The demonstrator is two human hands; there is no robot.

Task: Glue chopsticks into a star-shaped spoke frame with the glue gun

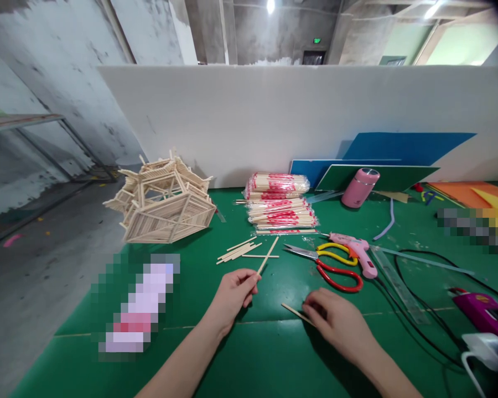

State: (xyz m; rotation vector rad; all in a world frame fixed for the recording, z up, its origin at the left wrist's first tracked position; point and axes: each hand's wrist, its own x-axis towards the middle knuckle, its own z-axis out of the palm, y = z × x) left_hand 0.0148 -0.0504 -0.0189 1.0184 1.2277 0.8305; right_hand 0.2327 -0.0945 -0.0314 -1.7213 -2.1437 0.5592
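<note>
Pinching a thin wooden stick (268, 255) by its lower end, the left hand (232, 296) hovers over the middle of the green table (274, 359), fingers closed narrowly on it. The stick slants up and away from the fingertips. The right hand (340, 320) rests nearer the table's front edge, fingers curled over one end of a second stick (294, 311) lying flat, its free end poking out to the left; whether they grip it I cannot tell. Loose sticks (238, 250) lie just beyond the left hand, scissors (332, 265) beyond the right, and a wooden model (166, 199) stands at the back left corner.
</note>
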